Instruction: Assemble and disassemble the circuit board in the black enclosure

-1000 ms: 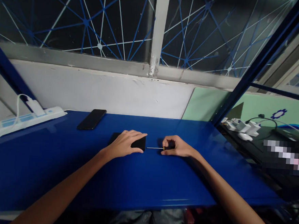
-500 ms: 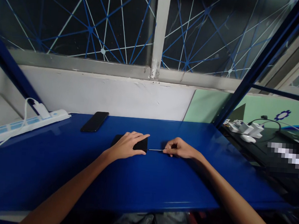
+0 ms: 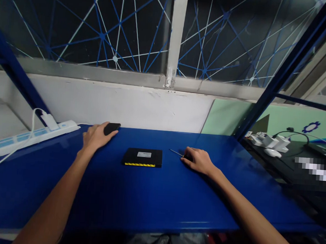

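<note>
A flat black box [image 3: 129, 157] with a pale label on top and a row of yellow ports along its near side lies on the blue table [image 3: 146, 199]. My left hand [image 3: 96, 136] is on a black phone [image 3: 112, 127] at the back left, fingers and thumb around its near part, which they hide. To the right of the box, my right hand [image 3: 196, 159] is closed around the dark handle of a screwdriver [image 3: 176, 152]. Its thin metal shaft points left, toward the box but apart from it.
A white power strip [image 3: 64, 127] with a plugged-in charger and cable runs along the table's left side. Blue frame posts rise at both sides. White adapters [image 3: 271, 141] and cables lie on a dark surface at the right. A wall and windows stand behind.
My left hand has left the black box and moved back and left onto the phone. The screwdriver's tip has come away from the box's right side, and its shaft is now angled.
</note>
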`<state>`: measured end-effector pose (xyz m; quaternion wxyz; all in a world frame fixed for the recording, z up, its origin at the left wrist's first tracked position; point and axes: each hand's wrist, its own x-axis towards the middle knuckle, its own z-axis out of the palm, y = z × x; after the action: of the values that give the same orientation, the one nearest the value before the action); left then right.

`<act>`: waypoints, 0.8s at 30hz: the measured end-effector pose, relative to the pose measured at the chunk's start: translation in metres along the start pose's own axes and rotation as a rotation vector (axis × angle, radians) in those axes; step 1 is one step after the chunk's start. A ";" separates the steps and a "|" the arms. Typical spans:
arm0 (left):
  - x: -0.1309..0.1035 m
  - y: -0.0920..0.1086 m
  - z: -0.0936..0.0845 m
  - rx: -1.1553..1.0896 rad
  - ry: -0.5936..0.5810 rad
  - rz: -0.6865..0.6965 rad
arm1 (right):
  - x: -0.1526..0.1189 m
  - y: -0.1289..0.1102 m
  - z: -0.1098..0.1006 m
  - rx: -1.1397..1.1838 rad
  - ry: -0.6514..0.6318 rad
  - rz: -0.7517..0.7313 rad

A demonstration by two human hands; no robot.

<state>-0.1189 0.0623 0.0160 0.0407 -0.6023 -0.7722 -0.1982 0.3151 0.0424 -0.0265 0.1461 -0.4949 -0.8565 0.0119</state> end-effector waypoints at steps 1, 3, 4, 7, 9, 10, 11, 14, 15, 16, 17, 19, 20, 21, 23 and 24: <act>0.002 -0.006 0.000 0.031 -0.006 -0.059 | 0.000 -0.001 0.000 -0.011 0.005 -0.011; 0.003 -0.012 0.004 0.057 -0.046 -0.117 | -0.001 -0.003 0.001 -0.018 0.005 -0.030; 0.003 -0.012 0.006 0.052 -0.074 -0.129 | -0.001 -0.003 0.000 -0.017 0.005 -0.037; 0.002 -0.010 0.013 0.013 -0.105 -0.164 | -0.001 -0.003 -0.001 -0.012 0.023 -0.047; 0.002 -0.009 0.015 -0.020 -0.076 -0.184 | -0.001 -0.002 -0.002 -0.010 0.045 -0.044; 0.003 -0.009 0.015 -0.053 -0.053 -0.201 | -0.001 -0.002 -0.003 -0.012 0.061 -0.038; 0.004 -0.009 0.014 -0.105 -0.026 -0.227 | -0.001 -0.001 -0.003 -0.018 0.081 -0.030; 0.007 -0.010 0.009 -0.290 -0.002 -0.351 | -0.002 -0.002 -0.007 -0.049 0.182 0.006; 0.007 -0.009 0.007 -0.331 -0.017 -0.382 | -0.002 -0.003 -0.008 -0.055 0.228 0.019; 0.007 -0.008 0.004 -0.354 -0.034 -0.404 | -0.001 -0.005 -0.011 -0.054 0.276 0.032; 0.005 -0.004 0.002 -0.365 -0.061 -0.404 | 0.000 -0.009 -0.013 -0.042 0.319 0.046; 0.000 0.010 0.000 -0.431 -0.025 -0.358 | 0.005 -0.019 -0.019 0.026 0.372 0.070; -0.004 0.020 -0.001 -0.478 0.009 -0.318 | 0.009 -0.026 -0.022 0.086 0.364 0.074; -0.010 0.033 -0.001 -0.571 0.024 -0.279 | 0.014 -0.034 -0.024 0.159 0.342 0.063; -0.023 0.063 0.000 -0.832 -0.079 -0.187 | 0.025 -0.052 -0.027 0.401 0.234 0.019; -0.032 0.079 0.001 -0.944 -0.148 -0.137 | 0.030 -0.062 -0.027 0.581 0.170 0.006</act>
<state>-0.0356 0.0492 0.0257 -0.3054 -0.5150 -0.6367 -0.4860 0.2557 0.0334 0.0166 0.3529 -0.4341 -0.8004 0.2155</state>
